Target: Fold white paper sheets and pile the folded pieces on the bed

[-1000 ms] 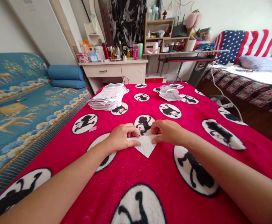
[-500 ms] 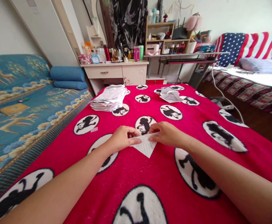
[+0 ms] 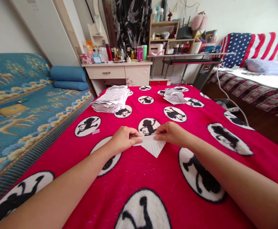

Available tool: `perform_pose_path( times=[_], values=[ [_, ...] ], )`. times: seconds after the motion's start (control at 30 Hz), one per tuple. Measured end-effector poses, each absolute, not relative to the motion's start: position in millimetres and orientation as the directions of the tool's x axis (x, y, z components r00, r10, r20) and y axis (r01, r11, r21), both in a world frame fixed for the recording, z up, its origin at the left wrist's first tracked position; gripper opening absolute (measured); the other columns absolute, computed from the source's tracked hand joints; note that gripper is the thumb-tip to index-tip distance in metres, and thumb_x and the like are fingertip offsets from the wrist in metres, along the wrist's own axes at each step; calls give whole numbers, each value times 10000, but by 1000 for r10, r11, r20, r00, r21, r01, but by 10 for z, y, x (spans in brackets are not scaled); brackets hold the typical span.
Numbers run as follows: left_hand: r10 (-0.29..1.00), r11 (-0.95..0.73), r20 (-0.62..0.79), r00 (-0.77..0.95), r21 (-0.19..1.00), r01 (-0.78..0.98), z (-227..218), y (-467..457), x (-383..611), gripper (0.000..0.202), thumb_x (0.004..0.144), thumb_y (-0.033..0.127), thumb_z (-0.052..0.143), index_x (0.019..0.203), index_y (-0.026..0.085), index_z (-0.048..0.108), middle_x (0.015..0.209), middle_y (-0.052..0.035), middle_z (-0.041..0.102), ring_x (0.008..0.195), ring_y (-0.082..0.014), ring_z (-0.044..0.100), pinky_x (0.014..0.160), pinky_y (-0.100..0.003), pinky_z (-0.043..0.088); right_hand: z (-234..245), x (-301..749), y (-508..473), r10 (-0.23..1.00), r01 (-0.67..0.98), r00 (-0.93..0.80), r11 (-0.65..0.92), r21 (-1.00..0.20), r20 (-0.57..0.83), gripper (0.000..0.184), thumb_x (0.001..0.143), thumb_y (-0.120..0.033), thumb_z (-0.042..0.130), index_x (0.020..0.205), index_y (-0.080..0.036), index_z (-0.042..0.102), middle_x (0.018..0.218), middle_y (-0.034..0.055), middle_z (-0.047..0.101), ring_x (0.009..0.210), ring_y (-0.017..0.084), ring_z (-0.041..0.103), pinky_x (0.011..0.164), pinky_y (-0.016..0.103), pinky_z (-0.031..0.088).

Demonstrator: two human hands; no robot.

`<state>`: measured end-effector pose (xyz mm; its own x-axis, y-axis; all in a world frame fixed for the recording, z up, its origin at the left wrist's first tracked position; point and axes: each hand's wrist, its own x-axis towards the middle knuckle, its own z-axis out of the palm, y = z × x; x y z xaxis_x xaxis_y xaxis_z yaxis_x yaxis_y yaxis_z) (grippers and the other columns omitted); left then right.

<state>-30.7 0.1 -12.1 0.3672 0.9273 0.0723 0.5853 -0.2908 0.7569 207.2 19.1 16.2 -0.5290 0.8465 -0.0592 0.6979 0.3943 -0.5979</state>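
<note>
Between my two hands is a folded sheet of white paper [image 3: 153, 147], with faint printed lines and a pointed corner toward me. My left hand [image 3: 125, 139] pinches its left end, thumb on top. At the right end, my right hand [image 3: 171, 134] grips the upper edge between thumb and fingers. The paper is just over the red blanket [image 3: 139, 178] with monkey prints; whether it touches the cloth I cannot tell. Farther off on the left lies a stack of white papers [image 3: 111, 99]. Some folded paper pieces [image 3: 174, 96] sit at the far right.
A small pale strip [image 3: 96, 131] lies on the blanket left of my hands. Beyond the far edge stand a white dresser [image 3: 118, 71] with bottles and a desk [image 3: 184, 56] with shelves. A blue patterned sofa [image 3: 34, 101] flanks the left, a bed [image 3: 260, 86] the right.
Both hands have shifted slightly away from me. The paper has turned a little, its pointed corner moving right, and a narrow strip now shows along its left end.
</note>
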Motion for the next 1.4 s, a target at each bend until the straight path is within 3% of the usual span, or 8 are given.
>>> perform_pose_path(
  times=[0.2, 0.3, 0.4, 0.5, 0.73, 1.0, 1.3, 1.4],
  values=[
    [946, -309, 158, 282, 702, 642, -152, 117, -451, 171, 737, 296, 641, 733, 134, 693, 590, 0, 600, 529, -91, 455, 517, -212, 319, 160, 2241, 309, 861, 702, -505, 377, -604, -50, 228, 748, -338, 605, 709, -132, 694, 599, 0, 584, 573, 115, 481, 529, 227, 322],
    [945, -327, 252, 209, 703, 631, -145, 134, -468, 194, 780, 315, 605, 755, 129, 653, 654, -16, 629, 580, -108, 517, 560, -216, 371, 169, 2239, 304, 869, 707, -494, 374, -600, -40, 230, 754, -340, 597, 712, -134, 692, 601, 0, 581, 572, 114, 478, 528, 228, 320],
    [930, -367, 305, 205, 745, 557, -127, 89, -414, 281, 864, 378, 514, 880, 135, 653, 790, -47, 681, 714, -140, 600, 663, -230, 435, 161, 2157, 255, 874, 689, -486, 375, -621, -12, 238, 763, -349, 594, 706, -136, 681, 599, -2, 578, 565, 110, 471, 520, 225, 315],
    [920, -385, 262, 290, 738, 554, -110, 22, -340, 350, 806, 432, 607, 1014, 160, 677, 890, -52, 710, 782, -161, 628, 698, -236, 446, 130, 2041, 187, 866, 647, -499, 397, -651, 32, 245, 778, -360, 592, 695, -142, 668, 613, -2, 587, 564, 105, 475, 509, 220, 306],
    [940, -334, 176, 294, 660, 673, -53, -8, -295, 274, 779, 406, 626, 740, 149, 711, 652, -10, 673, 608, -129, 549, 576, -221, 353, 95, 1997, 157, 880, 584, -475, 333, -740, 22, 272, 776, -394, 610, 677, -142, 636, 598, -1, 586, 549, 102, 482, 505, 221, 326],
    [937, -345, 171, 304, 587, 733, -71, 44, -334, 500, 800, 572, 552, 555, 136, 581, 502, 30, 492, 524, -92, 425, 540, -233, 262, 172, 2108, 213, 882, 606, -470, 291, -740, -38, 345, 775, -437, 610, 587, -157, 540, 497, -41, 463, 464, 68, 367, 446, 220, 251],
    [931, -362, 195, 308, 599, 715, -83, 63, -351, 385, 872, 365, 460, 548, 157, 466, 489, 34, 445, 520, -99, 419, 549, -242, 246, 150, 2193, 249, 831, 485, -543, 196, -852, -118, 270, 776, -404, 601, 678, -152, 601, 549, -10, 567, 479, 92, 479, 485, 218, 384],
    [931, -366, 215, 297, 590, 720, -94, 72, -360, 376, 869, 375, 474, 568, 155, 517, 528, 18, 526, 544, -109, 473, 567, -244, 268, 128, 2222, 277, 829, 470, -545, 173, -866, -130, 254, 764, -393, 619, 683, -152, 613, 540, -8, 576, 460, 89, 478, 466, 210, 381]
  ],
)
